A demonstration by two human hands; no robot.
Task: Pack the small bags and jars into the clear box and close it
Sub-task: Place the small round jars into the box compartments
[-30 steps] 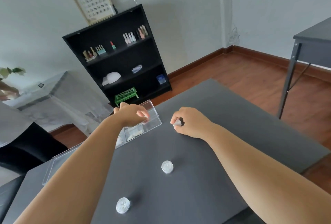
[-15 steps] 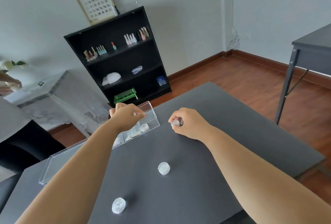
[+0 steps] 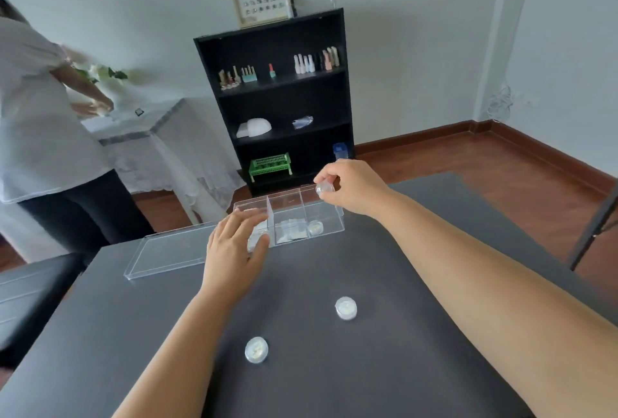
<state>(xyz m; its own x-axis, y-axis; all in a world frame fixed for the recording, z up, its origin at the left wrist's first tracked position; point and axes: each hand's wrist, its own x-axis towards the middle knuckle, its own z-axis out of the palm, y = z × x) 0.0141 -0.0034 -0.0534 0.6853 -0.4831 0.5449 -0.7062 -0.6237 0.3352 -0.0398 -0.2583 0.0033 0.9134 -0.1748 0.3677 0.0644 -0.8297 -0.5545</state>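
The clear box [image 3: 329, 232] stands open at the far edge of the grey table [image 3: 418, 284], split into three compartments. Small bags [image 3: 290, 233] lie in its middle compartment and one jar [image 3: 315, 227] sits in the right one. My right hand [image 3: 356, 187] hovers over the right compartment, pinching a small clear jar [image 3: 325, 189]. My left hand [image 3: 234, 245] rests at the box's left front corner, fingers spread, holding nothing. Two more jars [image 3: 346, 308] [image 3: 256, 349] stand on the table near me. The clear lid [image 3: 167, 252] lies flat to the left of the box.
A black shelf unit [image 3: 281, 100] stands against the wall behind the table. A person in a white top [image 3: 36, 116] stands at the left by a cloth-covered table [image 3: 157, 146]. A second dark table's leg [image 3: 595, 227] shows at the right edge.
My right hand has lifted its jar from the table and carried it over the box's right compartment. My left hand has slid back from above the box to its left front corner. The view has turned left.
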